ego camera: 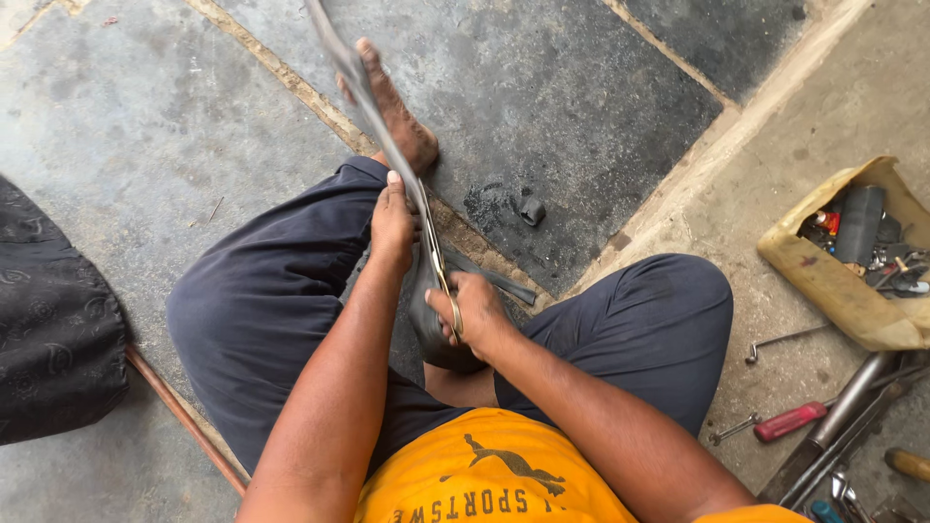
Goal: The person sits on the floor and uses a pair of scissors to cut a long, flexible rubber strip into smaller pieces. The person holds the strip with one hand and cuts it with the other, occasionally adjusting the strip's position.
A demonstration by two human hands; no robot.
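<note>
Both hands (431,266) grip one rubber strip (373,107)

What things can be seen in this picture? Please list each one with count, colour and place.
rubber strip: 1, grey, stretched from foot to hands
scissors: 1, metal, at the strip
rubber scrap: 1, black, on floor
tool box: 1, tan, right
screwdriver: 1, red handle, lower right
hex key: 1, metal, right
dark cloth: 1, left
foot: 1, bare, under strip
left hand: holds strip
right hand: holds scissors
</note>
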